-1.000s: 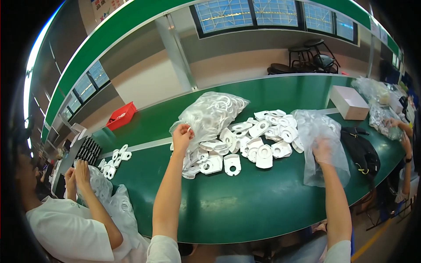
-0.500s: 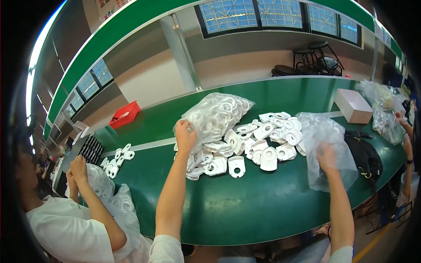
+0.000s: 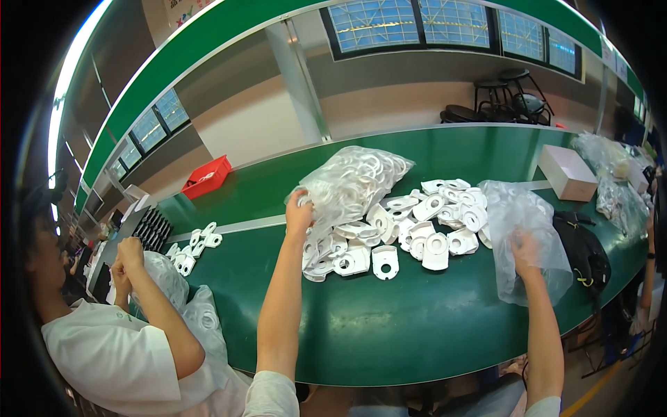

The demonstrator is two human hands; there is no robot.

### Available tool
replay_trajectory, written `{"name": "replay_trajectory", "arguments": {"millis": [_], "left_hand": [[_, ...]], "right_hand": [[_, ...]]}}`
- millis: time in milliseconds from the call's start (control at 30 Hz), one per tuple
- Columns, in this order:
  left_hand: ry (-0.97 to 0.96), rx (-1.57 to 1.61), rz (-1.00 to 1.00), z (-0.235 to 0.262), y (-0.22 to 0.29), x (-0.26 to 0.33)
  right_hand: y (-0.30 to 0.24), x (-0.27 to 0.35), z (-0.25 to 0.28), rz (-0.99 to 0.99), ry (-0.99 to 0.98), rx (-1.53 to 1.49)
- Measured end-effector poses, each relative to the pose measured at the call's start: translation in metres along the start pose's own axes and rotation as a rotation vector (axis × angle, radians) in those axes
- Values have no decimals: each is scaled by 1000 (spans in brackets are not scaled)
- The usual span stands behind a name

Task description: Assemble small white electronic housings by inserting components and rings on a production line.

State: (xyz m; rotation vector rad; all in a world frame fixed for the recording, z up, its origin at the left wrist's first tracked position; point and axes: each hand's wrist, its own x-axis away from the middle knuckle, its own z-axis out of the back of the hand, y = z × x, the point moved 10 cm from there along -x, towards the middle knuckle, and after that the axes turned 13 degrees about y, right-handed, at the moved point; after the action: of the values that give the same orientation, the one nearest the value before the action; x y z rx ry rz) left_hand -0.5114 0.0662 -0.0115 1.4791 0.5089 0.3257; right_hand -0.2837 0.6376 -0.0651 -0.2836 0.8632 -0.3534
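A clear plastic bag full of white rings (image 3: pixel 365 174) leans on the far side of a heap of white plastic parts, each flat with a round hole (image 3: pixel 435 251). My left hand (image 3: pixel 300 212) is closed on the near left edge of that bag. Farther right, a thinner, crumpled clear plastic bag (image 3: pixel 511 208) lies at the end of the heap. My right hand (image 3: pixel 526 251) is at this bag, its fingers smeared by motion and partly covered by the plastic, so their grip is unclear. One holed part (image 3: pixel 385 267) lies at the heap's near edge.
A co-worker in white (image 3: pixel 118 347) sits at left beside filled bags (image 3: pixel 205 316) and a small group of white parts (image 3: pixel 184 262). On the green table (image 3: pixel 347 326) stand a red bin (image 3: pixel 208 182), an open carton (image 3: pixel 566 177) and a black bag (image 3: pixel 580 250). Another person's arm shows far right.
The whole view has shifted slightly, with the scene sitting a little farther right. My left hand stays on the bag of rings; my right hand is still moving at the crumpled bag.
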Motion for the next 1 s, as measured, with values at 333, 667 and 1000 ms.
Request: {"name": "replay_trajectory", "arguments": {"millis": [333,667,1000], "left_hand": [[-237,-16,19,3,19,11],[-338,176,71,14,14,22],[-195,701,12,51,45,31]], "right_hand": [[7,7,-8,16,-21,53],[25,15,-30,44,-85,19],[-9,9,3,-60,-151,-34]]}}
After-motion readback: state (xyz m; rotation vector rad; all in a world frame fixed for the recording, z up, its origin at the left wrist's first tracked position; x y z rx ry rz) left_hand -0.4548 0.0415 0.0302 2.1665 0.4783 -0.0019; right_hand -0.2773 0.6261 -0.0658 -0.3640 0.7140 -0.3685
